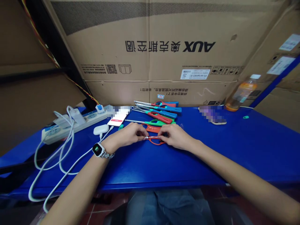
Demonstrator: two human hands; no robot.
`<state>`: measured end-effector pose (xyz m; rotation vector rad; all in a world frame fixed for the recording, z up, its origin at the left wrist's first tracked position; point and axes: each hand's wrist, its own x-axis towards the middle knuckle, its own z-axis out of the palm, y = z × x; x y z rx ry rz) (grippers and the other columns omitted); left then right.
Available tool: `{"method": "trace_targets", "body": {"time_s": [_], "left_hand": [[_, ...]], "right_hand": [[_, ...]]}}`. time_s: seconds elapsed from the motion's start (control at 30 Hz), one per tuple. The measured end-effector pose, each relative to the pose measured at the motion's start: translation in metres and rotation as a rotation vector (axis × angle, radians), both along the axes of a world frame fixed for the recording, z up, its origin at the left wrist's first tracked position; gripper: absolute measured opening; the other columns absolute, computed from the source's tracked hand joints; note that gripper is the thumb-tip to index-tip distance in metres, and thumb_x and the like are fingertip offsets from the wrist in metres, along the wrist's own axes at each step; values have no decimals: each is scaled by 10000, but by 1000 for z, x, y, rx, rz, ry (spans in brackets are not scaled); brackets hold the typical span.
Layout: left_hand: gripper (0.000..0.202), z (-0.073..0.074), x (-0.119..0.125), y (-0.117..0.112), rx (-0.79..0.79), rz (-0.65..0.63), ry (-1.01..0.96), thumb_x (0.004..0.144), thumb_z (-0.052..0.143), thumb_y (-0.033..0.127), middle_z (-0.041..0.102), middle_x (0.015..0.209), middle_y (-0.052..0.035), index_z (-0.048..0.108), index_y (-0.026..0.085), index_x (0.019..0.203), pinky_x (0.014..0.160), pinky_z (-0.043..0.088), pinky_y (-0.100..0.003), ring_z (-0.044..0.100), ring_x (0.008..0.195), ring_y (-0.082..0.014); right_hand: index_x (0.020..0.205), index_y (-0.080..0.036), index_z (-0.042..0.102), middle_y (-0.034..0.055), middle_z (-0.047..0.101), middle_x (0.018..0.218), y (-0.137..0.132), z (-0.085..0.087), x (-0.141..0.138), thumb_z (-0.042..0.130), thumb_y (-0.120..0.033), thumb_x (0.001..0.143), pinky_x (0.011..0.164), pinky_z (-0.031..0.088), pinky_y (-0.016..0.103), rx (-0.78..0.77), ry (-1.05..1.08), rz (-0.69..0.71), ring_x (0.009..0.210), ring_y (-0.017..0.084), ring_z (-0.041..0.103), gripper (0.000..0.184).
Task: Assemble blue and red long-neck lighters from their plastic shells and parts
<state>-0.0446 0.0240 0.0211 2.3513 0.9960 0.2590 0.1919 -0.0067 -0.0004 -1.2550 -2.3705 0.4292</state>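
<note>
My left hand (132, 134), with a watch (97, 150) on its wrist, pinches one end of a thin whitish-red piece (153, 137). At the other end, the fingers of my right hand (177, 136) are closed in a pinch. Directly below the thin piece lies an orange looped lighter part (156, 142), touching or very near my right fingertips. Just behind both hands is an orange lighter handle (152, 128). Farther back, several long-necked lighters (161, 116) in red, blue and green lie piled, metal tubes pointing left.
At left are a power strip (86, 125), white cables (72, 137), a white earbud case (101, 129) and a lit phone (118, 118). At right are another phone (213, 115), an orange drink bottle (242, 93) and a small green piece (245, 117). A cardboard box (150, 68) stands behind the blue table (211, 162).
</note>
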Motion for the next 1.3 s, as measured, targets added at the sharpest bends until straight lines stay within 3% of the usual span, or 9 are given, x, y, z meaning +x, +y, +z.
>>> {"method": "trace_targets", "body": {"time_s": [0.23,0.47,0.7,0.87,1.1,1.3], "left_hand": [[155,-3,3,0,-46,21,-73,820,626,231,702,788,-46,716,120,882,609,462,-223,596,664,-137],[99,-6,5,2,-85,1,-125,781,651,216,656,750,-15,666,133,831,622,463,-225,565,659,-121],[256,-4,-1,2,-77,30,-93,792,663,325,682,819,-46,709,125,944,641,479,-247,593,699,-150],[197,-3,-1,1,-24,30,-58,817,615,282,695,807,-46,736,141,882,636,456,-240,595,709,-155],[171,-4,4,1,-150,55,-134,780,646,280,658,741,-30,683,124,840,608,453,-232,563,653,-137],[137,-7,4,3,-134,50,-182,764,652,239,634,732,-8,674,139,855,628,464,-228,565,663,-129]], "right_hand": [[763,-178,709,14,711,789,1,-2,1,653,-120,824,619,373,230,9,29,13,675,121,600,102],[759,-170,719,10,693,759,3,-2,1,661,-109,816,599,361,226,-2,29,30,645,111,576,101],[734,-165,700,11,705,764,1,0,1,655,-89,808,606,367,220,-9,43,23,669,116,594,115],[743,-168,699,11,706,768,3,-1,1,661,-88,800,606,364,221,-2,38,18,674,117,594,105],[730,-166,690,2,697,752,3,-3,2,655,-86,797,594,353,216,-5,46,19,650,108,583,110],[735,-162,687,9,703,772,2,0,1,646,-82,799,612,364,221,-6,20,15,676,116,590,110]]}}
